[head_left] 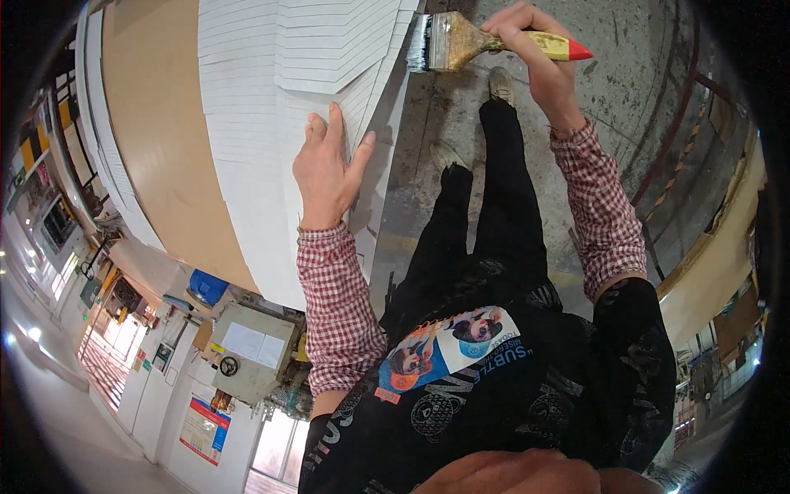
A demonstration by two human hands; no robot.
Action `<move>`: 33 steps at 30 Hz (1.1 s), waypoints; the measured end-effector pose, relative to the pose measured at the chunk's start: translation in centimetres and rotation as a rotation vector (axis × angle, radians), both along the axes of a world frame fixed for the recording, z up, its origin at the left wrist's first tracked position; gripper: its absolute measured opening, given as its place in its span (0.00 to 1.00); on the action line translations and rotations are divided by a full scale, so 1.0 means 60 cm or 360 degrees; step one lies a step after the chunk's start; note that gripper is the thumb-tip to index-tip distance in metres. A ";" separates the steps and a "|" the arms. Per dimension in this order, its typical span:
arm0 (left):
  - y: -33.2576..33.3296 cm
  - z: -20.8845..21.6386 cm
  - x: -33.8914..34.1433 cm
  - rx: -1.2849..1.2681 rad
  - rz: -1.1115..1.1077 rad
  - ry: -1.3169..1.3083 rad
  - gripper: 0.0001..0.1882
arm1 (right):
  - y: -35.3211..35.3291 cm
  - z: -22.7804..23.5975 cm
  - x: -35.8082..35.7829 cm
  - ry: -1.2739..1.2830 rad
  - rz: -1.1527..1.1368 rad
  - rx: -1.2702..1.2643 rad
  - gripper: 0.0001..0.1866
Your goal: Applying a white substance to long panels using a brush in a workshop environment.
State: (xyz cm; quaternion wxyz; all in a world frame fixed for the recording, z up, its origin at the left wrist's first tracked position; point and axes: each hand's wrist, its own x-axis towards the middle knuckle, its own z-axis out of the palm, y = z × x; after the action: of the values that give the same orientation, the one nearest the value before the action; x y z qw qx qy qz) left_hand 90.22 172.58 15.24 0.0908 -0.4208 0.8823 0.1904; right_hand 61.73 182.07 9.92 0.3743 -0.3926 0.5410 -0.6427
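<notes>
My left hand (pixel 326 173) lies on a spread of overlapping white sheets (pixel 243 99), fingers apart and thumb pointing toward the sheets' right edge. Many sheet edges show as thin stepped lines, some bent in a shallow angle. In my right hand (pixel 549 78) is a wide flat paintbrush (pixel 467 43), gripped near the base of its yellow, red-tipped handle. Its bristles look white and bluish, as if coated. They point left and are right beside the sheets' far right edge; whether they touch it I cannot tell.
A tan board or sheet surface (pixel 156 107) runs left of the white sheets, with more white sheets beyond it. My black-clad legs (pixel 510 165) stand on a stained grey floor (pixel 625 90). A machine with a handwheel (pixel 229 365) and a blue container (pixel 207 286) are at lower left. Curved tan panelling (pixel 708 255) is at right.
</notes>
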 end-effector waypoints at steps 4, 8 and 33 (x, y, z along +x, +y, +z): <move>0.000 0.000 -0.002 -0.0029 -0.0011 -0.0003 0.35 | 0.015 -0.002 0.033 -0.0047 0.0200 0.0077 0.08; 0.015 -0.016 -0.006 -0.0114 -0.0004 -0.0076 0.37 | 0.046 0.001 0.057 -0.0185 0.0226 0.0138 0.08; 0.052 0.002 0.054 0.0058 0.0126 -0.0074 0.40 | 0.064 -0.011 0.066 0.0180 -0.0020 -0.0069 0.07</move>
State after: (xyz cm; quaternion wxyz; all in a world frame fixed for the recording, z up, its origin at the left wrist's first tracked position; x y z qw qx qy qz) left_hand 93.48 175.68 15.35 0.1115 -0.4580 0.8589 0.2001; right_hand 65.67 185.94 9.23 0.3305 -0.4330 0.5496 -0.6334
